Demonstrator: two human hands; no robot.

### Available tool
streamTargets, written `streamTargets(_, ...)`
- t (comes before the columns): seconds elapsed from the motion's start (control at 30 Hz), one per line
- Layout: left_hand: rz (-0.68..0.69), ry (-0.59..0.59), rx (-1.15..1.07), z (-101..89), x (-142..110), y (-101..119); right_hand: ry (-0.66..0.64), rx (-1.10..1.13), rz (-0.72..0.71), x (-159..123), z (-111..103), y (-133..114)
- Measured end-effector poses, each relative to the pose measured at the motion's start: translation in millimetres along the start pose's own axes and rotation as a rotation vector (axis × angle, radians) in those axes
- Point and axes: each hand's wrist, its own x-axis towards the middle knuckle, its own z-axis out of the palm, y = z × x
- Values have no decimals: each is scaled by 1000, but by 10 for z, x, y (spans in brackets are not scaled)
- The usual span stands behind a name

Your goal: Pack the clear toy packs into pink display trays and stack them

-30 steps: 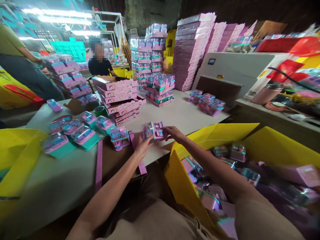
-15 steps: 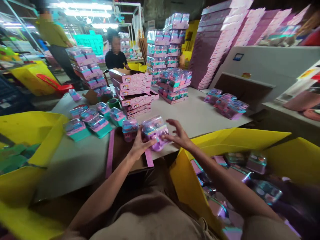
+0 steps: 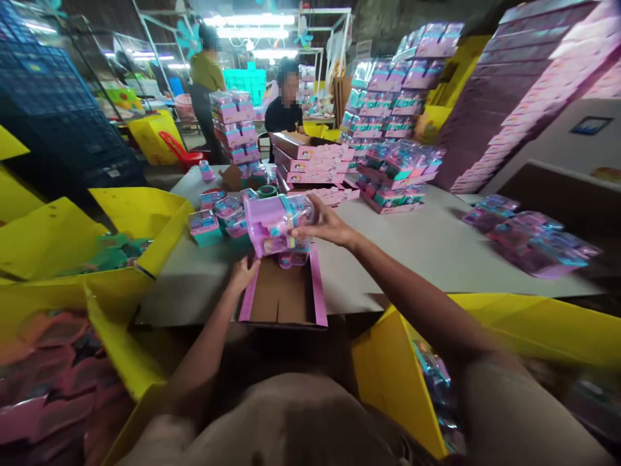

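Many clear-covered packs (image 3: pixel 439 382) are held in a yellow bin (image 3: pixel 385 366) at the near right; at the near left, pink pieces (image 3: pixel 55 349) are heaped in a second yellow bin (image 3: pixel 116 343); beyond these, at the edge of a pale table (image 3: pixel 369 243), an open carton (image 3: pixel 288 301) with pink side walls is set, its brown floor mostly bare; the left hand (image 3: pixel 241 275) is placed by the carton's left wall, its fingertips brought close under the purple toy pack (image 3: pixel 268 223); whether anything is pinched by it cannot be told; the pack is tilted onto its side above the carton's far end and is gripped by the right hand (image 3: pixel 330 225), with the thumb laid across its front and the fingers bent over its clear top; just below it, another pack (image 3: pixel 294 259) is seen inside the carton, partly hidden; farther back, teal-based packs (image 3: pixel 206 232) are grouped at the left, a green tape roll (image 3: pixel 267 191) is laid near them, and pink cartons (image 3: pixel 313 155) are stacked behind; more packs (image 3: pixel 538 244) are clustered at the right; beyond the table, a seated person in a dark top (image 3: pixel 281 116) and a standing person in an olive top (image 3: pixel 206 71) are seen beneath bright tube lights (image 3: pixel 257 32)
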Motion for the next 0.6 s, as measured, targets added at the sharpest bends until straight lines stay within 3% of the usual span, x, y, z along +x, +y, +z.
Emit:
streamTargets(0.13,-47,-32,120,178,23,-76,11,-28,46,514,434,511)
streamTargets(0.27,-101,-37,229,217,63,-90,-97,-501,63,689,460,870)
streamTargets(0.43,-120,-50,273,217,98,-130,-378,-866,22,834,368,851)
streamTargets(0.6,-110,-84,273,180,83,-145,-525,-1029,154,1003,579,768)
